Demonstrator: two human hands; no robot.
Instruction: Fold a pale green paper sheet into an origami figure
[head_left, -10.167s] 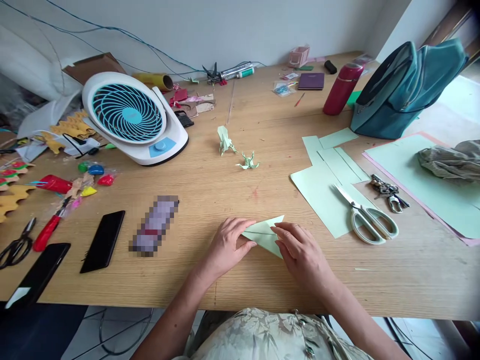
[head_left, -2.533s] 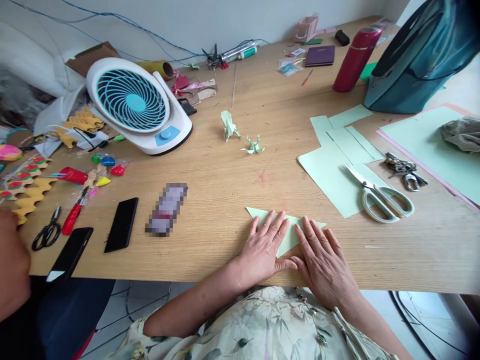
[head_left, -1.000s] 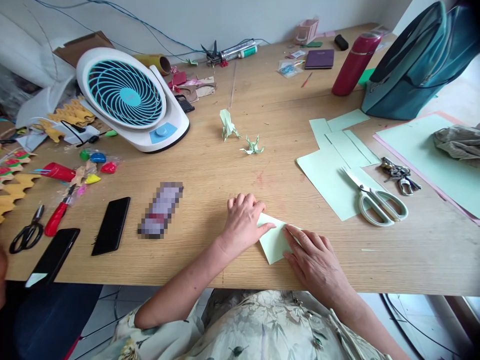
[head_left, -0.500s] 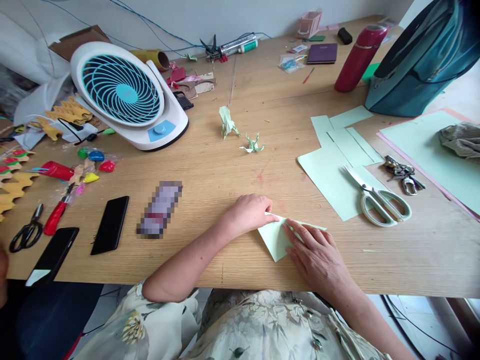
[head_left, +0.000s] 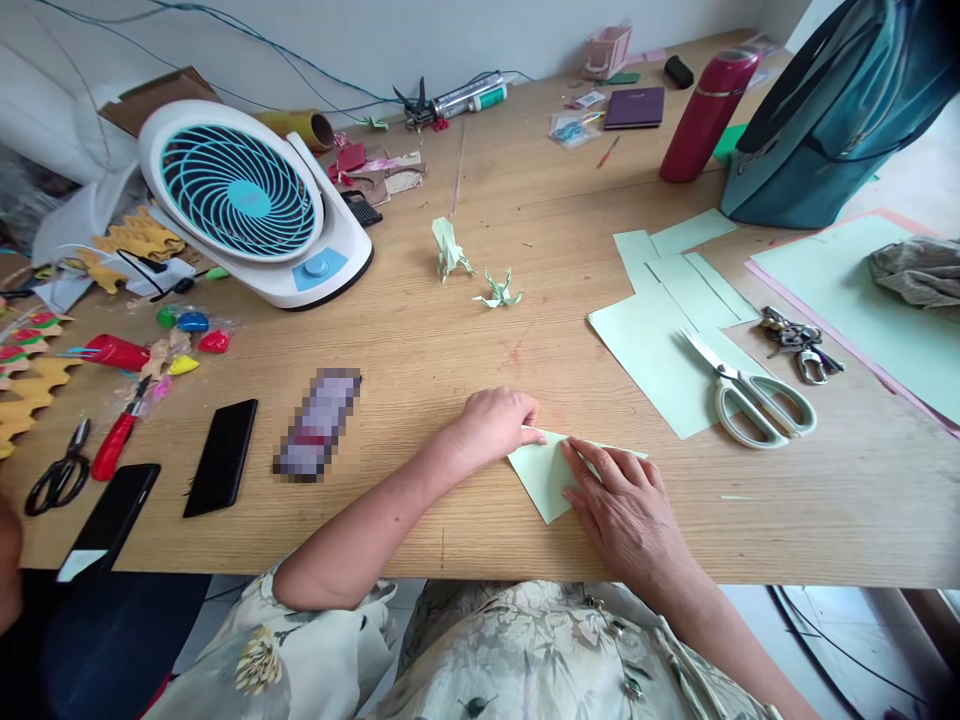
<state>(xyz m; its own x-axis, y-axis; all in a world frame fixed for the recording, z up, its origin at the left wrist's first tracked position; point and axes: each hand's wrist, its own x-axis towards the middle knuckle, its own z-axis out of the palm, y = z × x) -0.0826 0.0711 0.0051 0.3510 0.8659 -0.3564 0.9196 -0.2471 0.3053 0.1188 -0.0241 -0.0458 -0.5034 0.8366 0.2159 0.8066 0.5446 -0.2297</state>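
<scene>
A folded piece of light green paper (head_left: 541,478) lies on the table near its front edge, with one point toward me. My left hand (head_left: 495,422) is closed at the paper's upper left corner, thumb against it. My right hand (head_left: 619,500) rests flat on the right part of the paper, fingers stretched along the upper edge and covering part of the sheet. Beyond them stand two folded green paper figures, a taller one (head_left: 448,250) and a smaller spiky one (head_left: 499,290).
White-handled scissors (head_left: 761,405) lie on green paper sheets (head_left: 645,350) at the right, beside keys (head_left: 802,345). Behind are a red bottle (head_left: 709,115) and a teal bag (head_left: 795,130). Leftward stand a fan (head_left: 247,200) and phones (head_left: 221,458). Another person's arm (head_left: 9,565) shows at far left.
The camera view has shifted slightly, so the table's things appear a little further left. Both hands keep nearly the same hold and place on the paper.
</scene>
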